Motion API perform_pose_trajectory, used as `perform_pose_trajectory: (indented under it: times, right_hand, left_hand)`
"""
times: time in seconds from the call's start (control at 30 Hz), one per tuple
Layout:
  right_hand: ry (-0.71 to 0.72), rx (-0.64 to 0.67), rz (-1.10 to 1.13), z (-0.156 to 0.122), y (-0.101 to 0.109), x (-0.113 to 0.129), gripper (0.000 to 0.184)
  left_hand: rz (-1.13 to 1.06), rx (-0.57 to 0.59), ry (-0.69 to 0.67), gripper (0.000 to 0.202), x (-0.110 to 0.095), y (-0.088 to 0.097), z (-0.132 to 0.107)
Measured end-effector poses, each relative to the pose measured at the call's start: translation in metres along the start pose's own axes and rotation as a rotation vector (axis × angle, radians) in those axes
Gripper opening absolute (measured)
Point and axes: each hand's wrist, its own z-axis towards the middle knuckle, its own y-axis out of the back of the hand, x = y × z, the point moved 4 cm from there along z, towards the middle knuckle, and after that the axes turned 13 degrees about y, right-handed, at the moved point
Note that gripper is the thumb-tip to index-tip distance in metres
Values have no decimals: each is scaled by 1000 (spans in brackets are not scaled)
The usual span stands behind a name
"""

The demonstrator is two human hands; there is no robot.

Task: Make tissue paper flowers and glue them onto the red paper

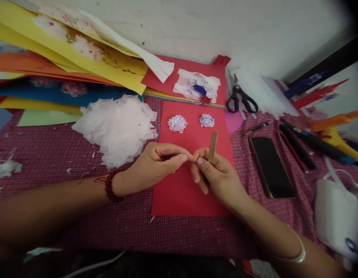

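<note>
My left hand is closed in a pinch over a red paper sheet, its fingertips meeting those of my right hand. What the left fingers pinch is too small to make out. My right hand is closed around a wooden ice-cream stick, which stands upright. Two small crumpled tissue balls with blue speckles sit on the red sheet just beyond my hands.
A pile of white tissue pieces lies left of the red sheet. Stacked coloured papers fill the back left. Black scissors, a phone, pens and a white case lie to the right on a checked cloth.
</note>
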Motion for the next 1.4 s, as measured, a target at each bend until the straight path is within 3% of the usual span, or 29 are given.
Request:
perform_pose_trajectory:
  times: [0.27, 0.43, 0.6, 0.87, 1.07, 1.4]
  right_hand:
    - [30, 70, 46, -2, -2, 7, 19]
    - [10, 51, 25, -1, -3, 6, 25]
    - [12, 38, -24, 0, -1, 7, 35]
    - [-55, 149, 78, 0, -6, 3, 34]
    - [-34, 82, 21, -3, 2, 2, 18]
    - [18, 65, -52, 2, -1, 11, 22]
  left_hand:
    - [14, -48, -21, 6, -5, -1, -1]
    - [31, 39, -43, 5, -5, -8, -3]
    - [4, 56, 20, 12, -8, -8, -7]
    - [-89, 174, 157, 16, -4, -13, -10]
    - [-161, 130, 186, 12, 3, -11, -3]
    - [-75, 36, 121, 16, 3, -7, 0]
